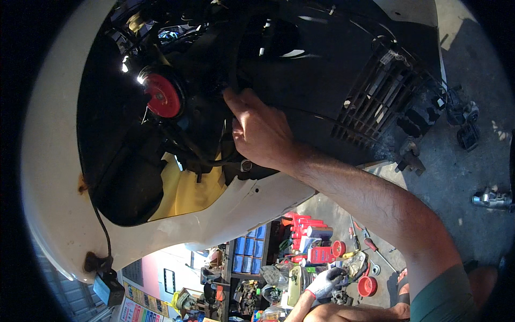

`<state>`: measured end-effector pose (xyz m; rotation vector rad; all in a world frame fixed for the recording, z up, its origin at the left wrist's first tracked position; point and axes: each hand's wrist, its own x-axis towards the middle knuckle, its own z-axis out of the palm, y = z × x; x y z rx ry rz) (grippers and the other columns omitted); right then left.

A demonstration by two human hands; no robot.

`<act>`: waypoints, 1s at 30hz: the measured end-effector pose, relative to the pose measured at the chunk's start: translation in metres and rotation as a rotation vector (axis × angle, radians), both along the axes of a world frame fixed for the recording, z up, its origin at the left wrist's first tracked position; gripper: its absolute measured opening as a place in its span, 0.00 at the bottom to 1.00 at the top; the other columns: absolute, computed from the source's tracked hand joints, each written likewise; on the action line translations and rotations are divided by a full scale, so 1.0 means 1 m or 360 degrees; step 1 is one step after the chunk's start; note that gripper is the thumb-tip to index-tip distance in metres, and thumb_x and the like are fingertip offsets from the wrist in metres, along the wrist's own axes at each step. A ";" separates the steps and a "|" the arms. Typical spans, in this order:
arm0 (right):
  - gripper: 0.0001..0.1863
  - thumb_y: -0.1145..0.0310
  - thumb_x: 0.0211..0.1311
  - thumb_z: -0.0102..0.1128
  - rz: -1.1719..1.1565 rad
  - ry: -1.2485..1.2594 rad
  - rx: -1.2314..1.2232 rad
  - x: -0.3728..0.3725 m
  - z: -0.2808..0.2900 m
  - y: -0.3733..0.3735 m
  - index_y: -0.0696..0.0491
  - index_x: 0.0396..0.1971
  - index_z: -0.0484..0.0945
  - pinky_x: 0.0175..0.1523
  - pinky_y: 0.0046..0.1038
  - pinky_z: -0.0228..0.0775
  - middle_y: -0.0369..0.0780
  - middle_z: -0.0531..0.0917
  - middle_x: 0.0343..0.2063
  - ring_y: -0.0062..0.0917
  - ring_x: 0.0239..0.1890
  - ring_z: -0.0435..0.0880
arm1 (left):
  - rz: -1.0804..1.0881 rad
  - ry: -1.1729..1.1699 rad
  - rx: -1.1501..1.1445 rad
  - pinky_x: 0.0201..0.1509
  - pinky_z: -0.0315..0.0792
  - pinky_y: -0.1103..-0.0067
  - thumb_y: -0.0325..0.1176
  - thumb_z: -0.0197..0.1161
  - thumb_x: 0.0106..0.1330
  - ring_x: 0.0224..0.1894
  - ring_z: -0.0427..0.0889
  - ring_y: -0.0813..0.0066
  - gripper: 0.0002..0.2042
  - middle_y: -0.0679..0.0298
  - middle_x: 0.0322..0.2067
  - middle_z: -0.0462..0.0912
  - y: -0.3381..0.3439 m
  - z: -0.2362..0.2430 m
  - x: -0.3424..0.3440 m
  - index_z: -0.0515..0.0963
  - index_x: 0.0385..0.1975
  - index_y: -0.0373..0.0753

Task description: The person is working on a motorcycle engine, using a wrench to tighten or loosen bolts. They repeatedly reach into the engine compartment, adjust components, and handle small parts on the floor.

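Observation:
My right hand (260, 129) is bare and reaches in from the right into a dark cavity of a white vehicle body (201, 236). Its thumb and fingers are bent and closed, beside dark parts and cables; the index fingertip disappears into shadow. What it grips is hidden. To its left sits a round red horn-like disc (163, 95) in a black surround. Below, dark hoses (196, 153) run in front of a yellow panel (188, 190) inside the opening. My left hand does not show.
Lower down, another person's gloved hand (326, 283) is near red bowls (367, 286), screwdrivers (371, 245) and red bottles (306, 228). Blue drawers (249, 249) stand behind. A slotted dark grate (370, 102) is at right. A small box-shaped part (108, 288) hangs at lower left.

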<state>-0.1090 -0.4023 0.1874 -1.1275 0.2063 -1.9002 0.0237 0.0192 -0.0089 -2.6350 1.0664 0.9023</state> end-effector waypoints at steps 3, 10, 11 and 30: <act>0.35 0.78 0.59 0.60 0.0109 0.0106 -0.0003 -0.009 0.003 0.002 0.60 0.70 0.64 0.43 0.36 0.85 0.50 0.79 0.49 0.40 0.42 0.87 | 0.0036 0.0014 -0.0030 0.57 0.76 0.70 0.37 0.60 0.73 0.50 0.84 0.61 0.16 0.53 0.47 0.87 0.005 -0.002 0.000 0.80 0.55 0.37; 0.35 0.74 0.64 0.57 0.0311 -0.0004 0.0031 -0.011 0.009 0.004 0.61 0.71 0.63 0.59 0.39 0.78 0.53 0.78 0.54 0.43 0.52 0.83 | 0.0087 0.0020 -0.0020 0.58 0.75 0.70 0.36 0.60 0.72 0.50 0.84 0.61 0.16 0.52 0.48 0.86 -0.002 -0.002 -0.001 0.80 0.55 0.36; 0.34 0.74 0.64 0.57 0.0409 -0.0049 0.0024 -0.015 0.012 0.008 0.61 0.71 0.63 0.61 0.39 0.77 0.53 0.78 0.54 0.43 0.54 0.83 | 0.0086 0.0016 -0.0016 0.58 0.75 0.70 0.36 0.60 0.72 0.51 0.84 0.61 0.16 0.52 0.48 0.86 0.002 -0.001 -0.001 0.80 0.55 0.36; 0.33 0.76 0.65 0.54 0.1094 -0.0898 0.0334 0.005 0.030 0.032 0.57 0.73 0.64 0.43 0.20 0.72 0.34 0.78 0.36 0.15 0.35 0.76 | 0.0023 -0.0007 -0.0042 0.57 0.76 0.71 0.37 0.60 0.73 0.50 0.84 0.61 0.16 0.53 0.47 0.87 -0.014 0.007 -0.009 0.81 0.55 0.37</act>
